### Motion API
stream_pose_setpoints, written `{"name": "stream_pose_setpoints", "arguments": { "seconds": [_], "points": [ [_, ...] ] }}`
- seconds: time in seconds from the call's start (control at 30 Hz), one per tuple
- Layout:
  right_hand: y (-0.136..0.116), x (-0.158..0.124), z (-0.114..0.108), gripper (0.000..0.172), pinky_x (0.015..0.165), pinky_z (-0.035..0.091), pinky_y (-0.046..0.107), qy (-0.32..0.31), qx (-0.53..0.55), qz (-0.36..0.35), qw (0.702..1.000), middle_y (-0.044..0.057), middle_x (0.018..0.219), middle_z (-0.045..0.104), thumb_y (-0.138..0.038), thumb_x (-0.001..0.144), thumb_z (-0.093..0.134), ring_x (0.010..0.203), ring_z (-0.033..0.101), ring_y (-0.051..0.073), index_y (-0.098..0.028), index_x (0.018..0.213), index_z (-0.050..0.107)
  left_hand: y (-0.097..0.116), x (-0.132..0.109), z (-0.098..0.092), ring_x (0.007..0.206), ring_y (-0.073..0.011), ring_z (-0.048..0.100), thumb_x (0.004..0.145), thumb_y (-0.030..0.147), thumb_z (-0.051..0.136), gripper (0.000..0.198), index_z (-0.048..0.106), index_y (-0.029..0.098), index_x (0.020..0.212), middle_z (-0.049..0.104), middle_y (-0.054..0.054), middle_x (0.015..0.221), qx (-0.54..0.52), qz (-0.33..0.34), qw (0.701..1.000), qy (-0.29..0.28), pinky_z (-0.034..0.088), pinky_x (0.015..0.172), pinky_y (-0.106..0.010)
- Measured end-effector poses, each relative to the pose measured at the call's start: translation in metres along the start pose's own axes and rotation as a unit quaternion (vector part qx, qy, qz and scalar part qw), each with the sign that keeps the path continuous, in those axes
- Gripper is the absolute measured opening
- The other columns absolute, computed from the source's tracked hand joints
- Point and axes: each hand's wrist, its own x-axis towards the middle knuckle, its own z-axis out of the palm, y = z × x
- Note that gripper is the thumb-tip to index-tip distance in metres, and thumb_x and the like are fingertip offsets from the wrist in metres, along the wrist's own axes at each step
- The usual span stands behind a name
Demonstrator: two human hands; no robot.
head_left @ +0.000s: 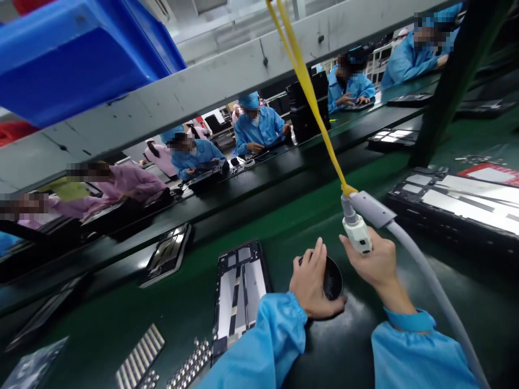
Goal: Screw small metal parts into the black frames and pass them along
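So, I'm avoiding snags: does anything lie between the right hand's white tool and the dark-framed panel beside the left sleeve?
Yes: in this view, the left hand and the round black object partly under it lie between the white tool in the right hand and that dark-framed panel.

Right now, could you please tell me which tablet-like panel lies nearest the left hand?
The panel just left of the left hand, partly hidden by its blue sleeve; the other panels lie farther away from that hand.

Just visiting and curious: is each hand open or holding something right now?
Left hand: laid over a round black object; whether it grips cannot be told.
Right hand: holding a white tool.
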Motion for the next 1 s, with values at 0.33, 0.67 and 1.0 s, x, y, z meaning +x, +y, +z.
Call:
{"name": "stream_pose_setpoints", "arguments": {
  "seconds": [0.33,0.67,1.0],
  "points": [
    [-0.003,0.003,-0.003,0.025,0.045,0.044,0.027,0.021,0.000,-0.014,1.000,0.003,0.051,0.061,-0.042,0.080,0.060,0.042,0.058,0.019,-0.018,0.078,0.065,-0.015,0.019,0.004,0.141,-0.0386,0.027,0.058,0.049,0.074,0.123,0.000,0.016,0.151,0.011,-0.021,0.158,-0.040,-0.010,0.995,0.095,0.031,0.105,-0.062],
    [-0.004,0.001,0.000,0.030,0.041,0.039,0.029,0.002,-0.007,0.001,1.000,0.003,0.044,0.055,-0.045,0.078,0.061,0.038,0.055,0.020,-0.021,0.060,0.059,-0.028,0.035,0.010,0.141,-0.0373,0.027,0.054,0.049,0.077,0.125,0.006,0.013,0.150,0.016,-0.022,0.157,-0.027,-0.006,0.986,0.165,0.031,0.108,-0.058],
    [-0.003,0.000,0.011,0.031,0.036,0.040,0.025,0.019,0.008,-0.066,0.998,0.001,0.042,0.057,-0.043,0.082,0.057,0.034,0.058,0.019,-0.018,0.065,0.062,-0.043,0.048,0.011,0.141,-0.0375,0.028,0.056,0.051,0.073,0.120,0.011,0.012,0.151,0.018,-0.020,0.157,-0.014,-0.048,0.981,0.188,0.031,0.109,-0.059]
  ]
}}
